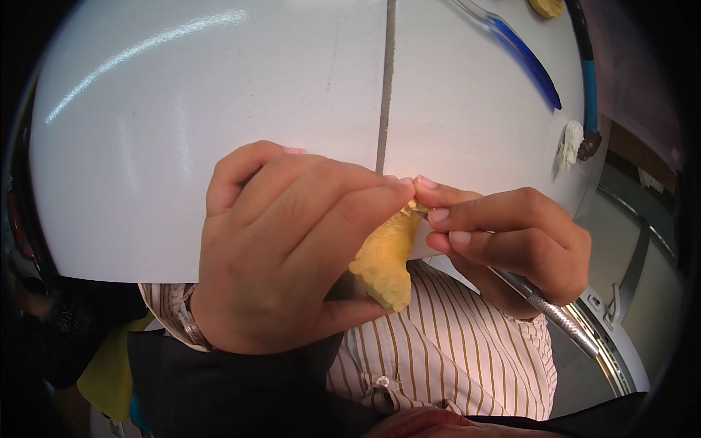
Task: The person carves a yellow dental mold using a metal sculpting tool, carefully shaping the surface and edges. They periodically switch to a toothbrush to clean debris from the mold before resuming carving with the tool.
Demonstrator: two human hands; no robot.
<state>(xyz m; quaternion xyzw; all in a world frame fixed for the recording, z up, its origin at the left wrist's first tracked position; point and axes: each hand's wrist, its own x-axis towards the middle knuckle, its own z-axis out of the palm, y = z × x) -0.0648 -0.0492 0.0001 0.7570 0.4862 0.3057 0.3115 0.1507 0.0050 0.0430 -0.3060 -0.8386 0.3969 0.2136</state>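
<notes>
My left hand (285, 248) is wrapped round a yellow plaster cast (387, 255), which looks like a dental model with a knobbly edge. Its fingers cover much of the cast's far side, and the thumb presses from below. In my right hand (522, 237) is a slim metal craft knife (548, 310) with a knurled handle, pinched close to its tip. That tip meets the upper end of the cast, near my left fingertips. The fingers partly hide the blade, so its shape is hard to make out.
A white table (182, 87) with a dark seam (386, 87) lies beyond my hands. At the far right are a blue plastic handle (522, 55), another yellow piece (546, 7), a blue-and-black tool (590, 87) and a crumpled white tissue (569, 142).
</notes>
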